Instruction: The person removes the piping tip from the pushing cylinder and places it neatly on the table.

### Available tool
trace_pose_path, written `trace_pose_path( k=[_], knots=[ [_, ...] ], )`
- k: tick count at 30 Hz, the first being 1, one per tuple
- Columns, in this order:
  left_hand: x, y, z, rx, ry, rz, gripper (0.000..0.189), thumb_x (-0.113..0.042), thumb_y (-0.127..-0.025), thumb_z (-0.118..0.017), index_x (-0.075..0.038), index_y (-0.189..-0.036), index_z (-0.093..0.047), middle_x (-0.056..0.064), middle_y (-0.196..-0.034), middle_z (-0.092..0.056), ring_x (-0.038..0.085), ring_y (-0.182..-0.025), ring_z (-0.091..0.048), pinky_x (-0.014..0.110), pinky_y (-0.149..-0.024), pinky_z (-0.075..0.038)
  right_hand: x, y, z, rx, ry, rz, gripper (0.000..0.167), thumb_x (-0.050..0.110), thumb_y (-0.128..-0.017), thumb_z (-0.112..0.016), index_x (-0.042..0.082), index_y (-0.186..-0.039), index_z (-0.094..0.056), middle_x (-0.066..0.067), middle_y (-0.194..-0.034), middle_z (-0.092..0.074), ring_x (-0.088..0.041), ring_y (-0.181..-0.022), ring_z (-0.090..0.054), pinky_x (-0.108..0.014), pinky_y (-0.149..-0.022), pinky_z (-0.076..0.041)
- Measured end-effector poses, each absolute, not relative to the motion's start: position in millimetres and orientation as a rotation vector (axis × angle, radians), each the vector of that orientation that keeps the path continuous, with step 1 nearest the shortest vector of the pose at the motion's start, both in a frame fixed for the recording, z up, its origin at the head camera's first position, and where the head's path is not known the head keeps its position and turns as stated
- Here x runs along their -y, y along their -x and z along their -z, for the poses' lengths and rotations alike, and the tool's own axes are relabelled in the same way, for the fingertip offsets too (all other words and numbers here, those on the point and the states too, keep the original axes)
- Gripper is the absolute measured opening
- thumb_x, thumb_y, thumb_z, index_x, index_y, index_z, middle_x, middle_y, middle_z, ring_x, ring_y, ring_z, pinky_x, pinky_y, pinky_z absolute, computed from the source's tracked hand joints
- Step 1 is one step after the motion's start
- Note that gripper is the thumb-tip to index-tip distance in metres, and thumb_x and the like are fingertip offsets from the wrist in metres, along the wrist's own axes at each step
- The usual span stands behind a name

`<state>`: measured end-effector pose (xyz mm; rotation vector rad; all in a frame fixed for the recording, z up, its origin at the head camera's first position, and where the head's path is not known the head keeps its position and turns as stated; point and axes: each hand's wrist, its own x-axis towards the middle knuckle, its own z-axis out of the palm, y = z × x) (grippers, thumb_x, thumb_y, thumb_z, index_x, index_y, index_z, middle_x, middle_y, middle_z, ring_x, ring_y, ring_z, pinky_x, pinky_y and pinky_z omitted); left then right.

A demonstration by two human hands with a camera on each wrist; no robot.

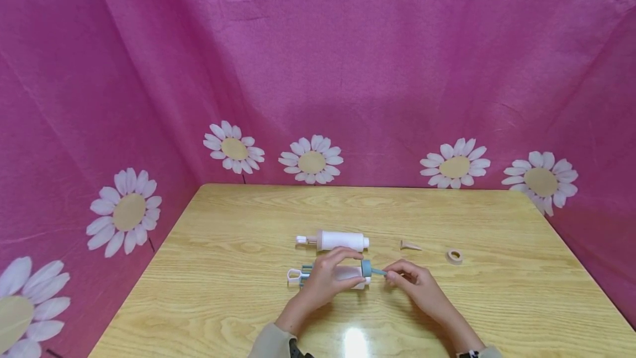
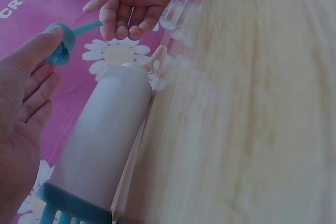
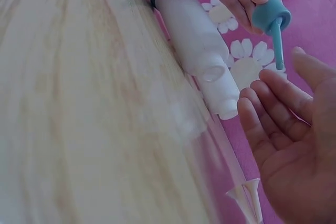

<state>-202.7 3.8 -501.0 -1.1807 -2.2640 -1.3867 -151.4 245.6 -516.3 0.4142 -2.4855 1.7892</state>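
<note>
My left hand [image 1: 323, 279] pinches a teal screw ring [image 1: 366, 267] between thumb and fingers. A slim teal nozzle [image 1: 379, 272] sticks out of that ring toward the right. At the nozzle's tip is my right hand [image 1: 421, 287]; in the right wrist view its fingers [image 3: 283, 90] are loosely bent, the thumb stands apart, and the index fingertip is at or nearly at the tip. Below the left hand lies a white icing syringe [image 2: 105, 135] with a teal end collar [image 2: 73, 203] and a white pull ring [image 1: 294, 277]. The hand partly covers this syringe in the head view.
Behind it lies a second white syringe [image 1: 343, 240] with a beige collar. A beige cone nozzle [image 1: 410, 245] and a beige ring [image 1: 454, 257] lie farther right on the wooden table [image 1: 521, 291]. A pink flowered curtain [image 1: 348, 70] hangs along the back and left sides.
</note>
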Motion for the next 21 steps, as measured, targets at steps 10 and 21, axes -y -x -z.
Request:
trace_pose_path(
  k=[10, 21],
  knots=[
    [-3.1, 203.0, 501.0, 2.234, 1.246, 1.341, 0.042, -0.017, -0.076, -0.084, -0.008, -0.113, -0.068, 0.004, -0.113, -0.071, 0.017, -0.110, -0.066, 0.028, -0.101, -0.052, -244.8, 149.9, 515.3, 2.472, -0.445, -1.826, 0.017, 0.017, -0.098, -0.059, 0.005, -0.105, -0.068, -0.024, -0.100, -0.066, -0.012, -0.084, -0.066, -0.025, -0.076, -0.056],
    [-1.8, 199.6, 497.2, 2.404, 1.212, 1.331, 0.040, -0.023, -0.078, -0.082, -0.010, -0.114, -0.069, 0.007, -0.117, -0.071, 0.018, -0.113, -0.065, 0.031, -0.102, -0.051, -237.4, 151.7, 512.7, 2.409, -0.494, -1.785, 0.010, 0.012, -0.095, -0.062, 0.007, -0.099, -0.068, -0.018, -0.096, -0.067, 0.001, -0.086, -0.062, -0.020, -0.076, -0.055]
  ],
)
